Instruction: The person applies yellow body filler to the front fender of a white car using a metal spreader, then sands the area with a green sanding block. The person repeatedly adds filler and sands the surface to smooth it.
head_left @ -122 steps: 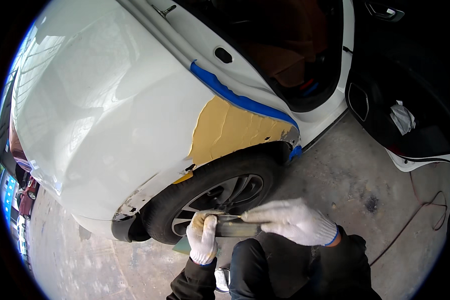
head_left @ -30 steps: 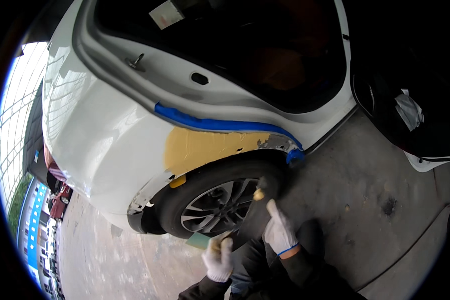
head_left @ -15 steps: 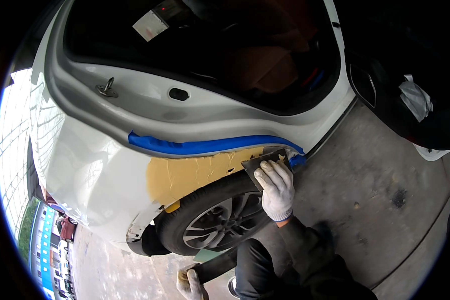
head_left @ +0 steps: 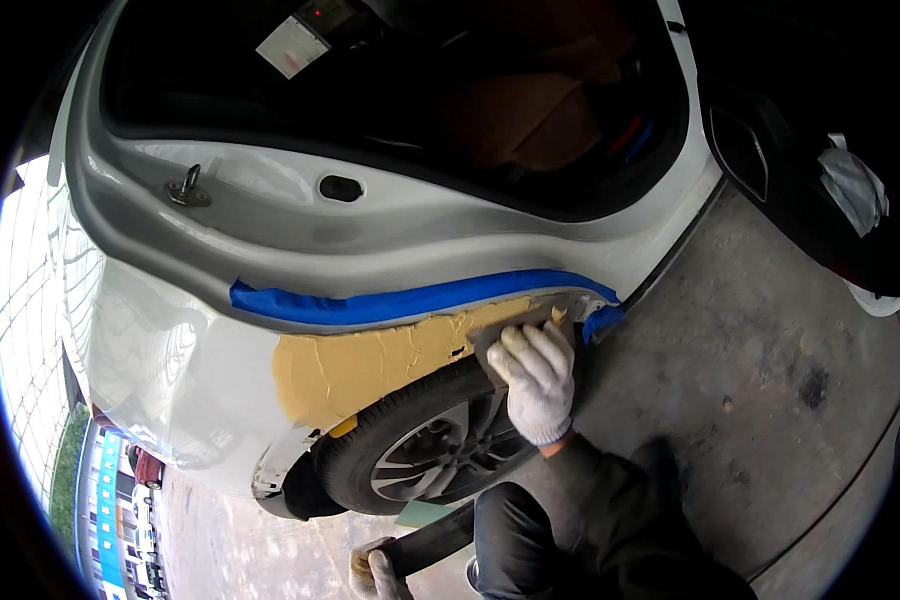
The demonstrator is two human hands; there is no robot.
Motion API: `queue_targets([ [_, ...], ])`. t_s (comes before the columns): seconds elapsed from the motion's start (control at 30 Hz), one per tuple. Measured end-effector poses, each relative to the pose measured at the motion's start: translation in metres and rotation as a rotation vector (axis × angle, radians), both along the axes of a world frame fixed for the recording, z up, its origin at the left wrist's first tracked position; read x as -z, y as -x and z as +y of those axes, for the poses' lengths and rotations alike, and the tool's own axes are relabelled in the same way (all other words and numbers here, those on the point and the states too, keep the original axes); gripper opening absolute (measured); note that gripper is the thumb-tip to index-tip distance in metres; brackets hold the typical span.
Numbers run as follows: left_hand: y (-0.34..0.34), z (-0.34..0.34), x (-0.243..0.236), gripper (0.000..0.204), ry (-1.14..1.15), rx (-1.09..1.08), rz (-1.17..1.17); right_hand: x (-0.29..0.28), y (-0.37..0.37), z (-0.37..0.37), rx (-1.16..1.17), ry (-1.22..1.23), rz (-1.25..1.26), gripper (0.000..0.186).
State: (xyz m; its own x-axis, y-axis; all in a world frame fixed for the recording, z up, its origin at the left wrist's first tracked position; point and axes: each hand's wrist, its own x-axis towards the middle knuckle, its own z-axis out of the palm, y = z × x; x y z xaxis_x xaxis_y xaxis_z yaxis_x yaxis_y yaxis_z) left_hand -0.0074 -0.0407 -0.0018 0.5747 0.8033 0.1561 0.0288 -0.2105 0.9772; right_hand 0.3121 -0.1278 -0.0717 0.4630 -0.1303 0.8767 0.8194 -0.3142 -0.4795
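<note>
My right hand (head_left: 540, 385), in a white knit glove, is closed on a dark, flat putty spreader (head_left: 490, 335). The spreader lies against the lower right end of the tan body filler (head_left: 360, 365), over the wheel arch. Thin ridges mark the filler's surface. Blue masking tape (head_left: 370, 306) runs along the panel edge just above it. At the lower edge my left hand (head_left: 370, 574), gloved too, grips a long dark flat board (head_left: 430, 540), which reaches toward my knee. Part of that hand is cut off by the frame.
The tyre (head_left: 350, 460) and spoked wheel (head_left: 440, 450) sit below the filler. Above is the white car's open door frame (head_left: 300, 225) with a metal striker (head_left: 188, 186). The open door (head_left: 770, 200) stands at right over concrete floor (head_left: 710, 350). A green flat piece (head_left: 423, 513) lies near the wheel.
My right hand and the spreader have moved slightly left and down along the filler, and the spreader's tilt has changed. The whole view has shifted a little. My left hand keeps its hold.
</note>
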Motion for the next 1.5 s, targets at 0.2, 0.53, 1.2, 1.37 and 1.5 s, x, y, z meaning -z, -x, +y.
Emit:
queue_targets([
  [0.2,-0.005,-0.001,-0.002,0.028,0.019,-0.021,0.039,0.009,0.003,-0.018,0.002,-0.026,0.007,0.029],
  [0.53,-0.007,-0.001,-0.007,0.027,0.025,-0.055,0.025,0.037,0.001,0.015,0.028,-0.034,-0.009,0.026],
  [1.2,-0.064,-0.006,-0.023,0.035,-0.192,0.176,0.033,0.003,0.077,-0.062,-0.537,-0.353,0.423,0.026],
  [1.37,-0.093,-0.005,-0.018,0.043,-0.218,0.234,0.175,-0.025,0.073,-0.1,-1.599,-0.068,0.644,0.035],
  [1.5,-0.097,0.0,-0.024,0.036,-0.218,0.129,0.053,-0.02,0.07,-0.102,-1.517,-0.042,0.889,0.03],
])
